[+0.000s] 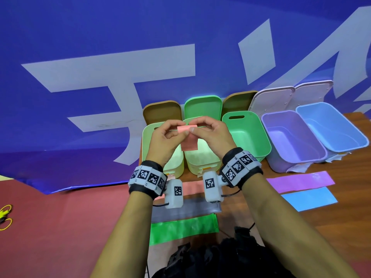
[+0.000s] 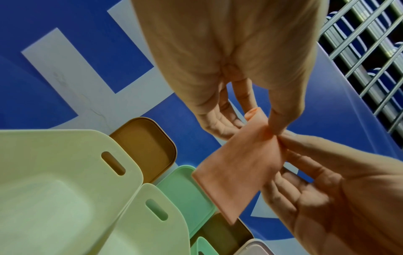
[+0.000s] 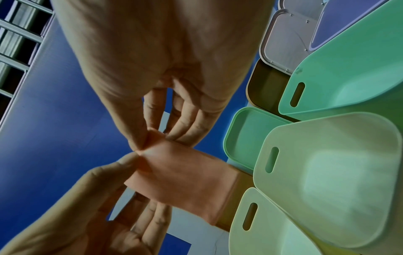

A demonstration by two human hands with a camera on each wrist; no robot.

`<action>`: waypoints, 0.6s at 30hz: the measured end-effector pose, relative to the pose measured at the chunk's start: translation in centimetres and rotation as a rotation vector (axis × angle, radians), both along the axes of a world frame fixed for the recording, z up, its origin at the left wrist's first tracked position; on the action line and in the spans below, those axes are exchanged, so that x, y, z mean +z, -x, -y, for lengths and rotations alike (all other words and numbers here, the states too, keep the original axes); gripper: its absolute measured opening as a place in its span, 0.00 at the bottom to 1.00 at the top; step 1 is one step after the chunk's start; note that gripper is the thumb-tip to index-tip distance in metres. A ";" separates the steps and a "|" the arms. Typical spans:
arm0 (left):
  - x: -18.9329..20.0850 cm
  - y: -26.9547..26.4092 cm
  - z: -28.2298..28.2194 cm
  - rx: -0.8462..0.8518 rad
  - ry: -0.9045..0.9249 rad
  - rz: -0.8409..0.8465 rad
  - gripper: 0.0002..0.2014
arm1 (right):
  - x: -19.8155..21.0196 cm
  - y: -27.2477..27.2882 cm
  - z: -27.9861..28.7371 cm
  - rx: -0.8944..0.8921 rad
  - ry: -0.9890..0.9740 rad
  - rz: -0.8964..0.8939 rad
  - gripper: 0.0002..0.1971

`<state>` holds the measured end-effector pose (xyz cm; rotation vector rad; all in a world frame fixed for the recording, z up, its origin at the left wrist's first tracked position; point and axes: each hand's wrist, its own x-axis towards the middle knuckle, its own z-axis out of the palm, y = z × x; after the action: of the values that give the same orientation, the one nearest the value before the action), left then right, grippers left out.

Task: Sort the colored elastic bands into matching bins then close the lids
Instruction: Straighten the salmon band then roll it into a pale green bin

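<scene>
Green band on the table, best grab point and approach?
Judging by the head view, pinch the green band at its right short end, coming from above. It lies flat and limp on the table, and the grey band overlaps its far edge, so the right end looks most exposed.

Blue banner (image 1: 100, 47): large white characters, cropped, unreadable

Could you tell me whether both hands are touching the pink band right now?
Touching. The left wrist view shows the left hand and right hand each pinching the pink band at its top edge.
</scene>
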<state>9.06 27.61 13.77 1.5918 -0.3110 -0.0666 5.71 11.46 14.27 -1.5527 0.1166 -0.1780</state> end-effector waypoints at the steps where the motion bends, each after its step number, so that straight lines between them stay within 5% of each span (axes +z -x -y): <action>1: 0.0 0.0 0.0 -0.012 0.001 -0.001 0.14 | 0.0 -0.1 -0.1 -0.003 -0.012 0.002 0.06; 18: 0.0 -0.3 0.3 -0.021 -0.010 0.026 0.13 | 0.3 -0.1 0.4 -0.007 -0.028 0.035 0.09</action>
<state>9.31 27.32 13.82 1.6004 -0.3480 -0.0632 5.84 11.09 14.58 -1.5205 0.0968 -0.2081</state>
